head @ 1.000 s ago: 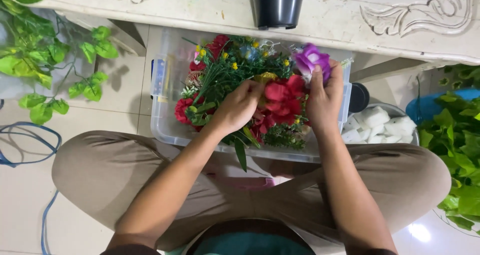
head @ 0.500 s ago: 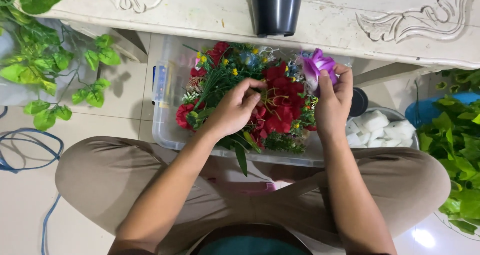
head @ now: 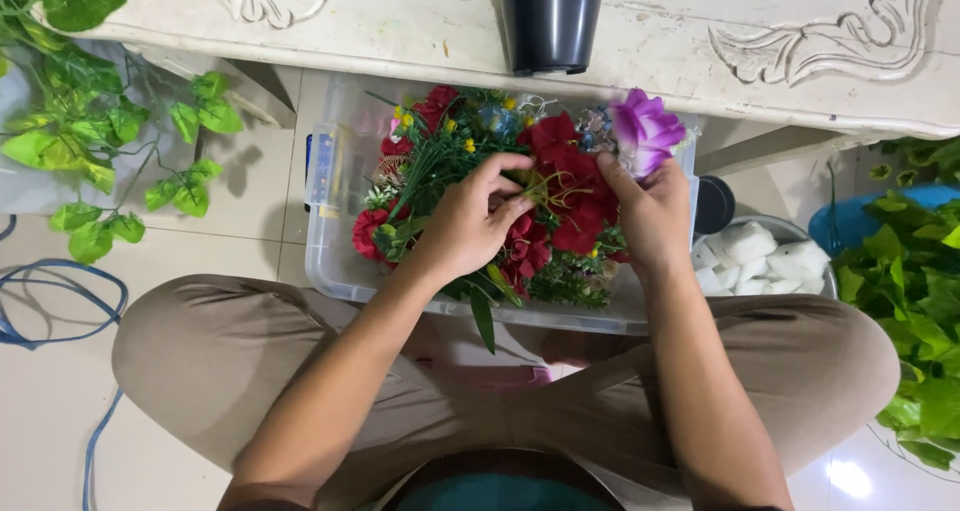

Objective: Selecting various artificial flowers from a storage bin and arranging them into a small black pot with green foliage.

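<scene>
Your left hand (head: 465,226) sits just left of the frame's centre, fingers curled down into a cluster of red artificial flowers (head: 565,196), pinching thin yellow-green stems among the petals. The red blooms lie heaped at mid-frame, loosely tangled with green leaves. Your right hand (head: 650,216), right of centre, grips a purple artificial flower (head: 645,129); its bloom is open and stands above your fingers, toward the upper middle of the frame. Everything rests in a clear plastic bin (head: 335,186) with a rectangular shape, lying across the middle of the frame.
</scene>
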